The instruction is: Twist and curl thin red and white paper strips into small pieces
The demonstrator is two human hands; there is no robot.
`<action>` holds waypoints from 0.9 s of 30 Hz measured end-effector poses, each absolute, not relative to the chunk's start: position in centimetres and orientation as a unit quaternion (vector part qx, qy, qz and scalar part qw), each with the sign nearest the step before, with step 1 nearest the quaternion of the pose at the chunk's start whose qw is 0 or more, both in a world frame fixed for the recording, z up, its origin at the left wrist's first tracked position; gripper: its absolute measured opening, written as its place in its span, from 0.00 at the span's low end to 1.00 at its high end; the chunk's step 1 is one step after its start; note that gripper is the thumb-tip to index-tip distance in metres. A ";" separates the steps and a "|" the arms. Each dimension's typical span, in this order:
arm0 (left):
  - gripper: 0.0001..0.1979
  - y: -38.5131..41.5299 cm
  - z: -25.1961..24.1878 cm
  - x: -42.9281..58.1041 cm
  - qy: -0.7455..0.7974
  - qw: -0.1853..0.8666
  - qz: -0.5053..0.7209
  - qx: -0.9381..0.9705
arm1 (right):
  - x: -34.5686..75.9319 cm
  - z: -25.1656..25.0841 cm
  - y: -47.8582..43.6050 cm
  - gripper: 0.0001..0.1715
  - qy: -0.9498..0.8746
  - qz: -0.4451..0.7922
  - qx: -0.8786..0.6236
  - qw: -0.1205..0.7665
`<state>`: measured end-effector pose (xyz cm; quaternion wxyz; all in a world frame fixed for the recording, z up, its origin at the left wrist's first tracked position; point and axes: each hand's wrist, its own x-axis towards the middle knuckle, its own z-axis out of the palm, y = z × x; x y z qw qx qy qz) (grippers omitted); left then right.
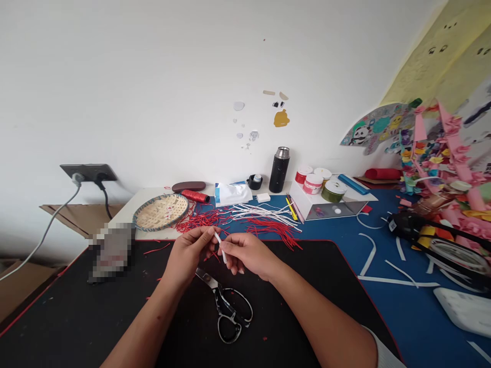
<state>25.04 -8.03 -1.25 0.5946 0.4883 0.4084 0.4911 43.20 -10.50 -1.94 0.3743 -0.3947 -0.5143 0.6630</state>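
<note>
Surface: black desk mat with red edging, on a blue mat, small red scraps scattered across it. Room: white wall with stuck-on paper scraps; dark socket panel with two cables plugged in; cardboard at lower left.

Grip: left hand and right hand together, fingertips clamped on one white paper strip, held above the black mat's far edge.

Hidden or unclear: pixelated patch at the mat's left, contents unreadable; colourful paper craft display cut off at right; white object cut off at lower right, kind uncertain.

Count: one pair of scissors, below the hands; one woven bamboo tray; one red thread spool; one black thermos; four jars. Red paper strands and white paper strips: too tangled to count.
</note>
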 end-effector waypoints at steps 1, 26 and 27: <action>0.19 -8.0 -1.3 25.0 0.410 0.585 0.483 0.505 | 43.2 -2.0 -10.5 0.21 -0.527 0.650 -0.404 0.370; 0.19 -8.1 -1.2 25.0 0.328 0.716 0.472 0.396 | 43.3 -1.3 -10.9 0.27 -0.503 0.690 -0.367 0.369; 0.18 -8.1 -1.1 25.0 0.326 0.714 0.472 0.401 | 43.4 -1.3 -10.9 0.27 -0.501 0.694 -0.364 0.367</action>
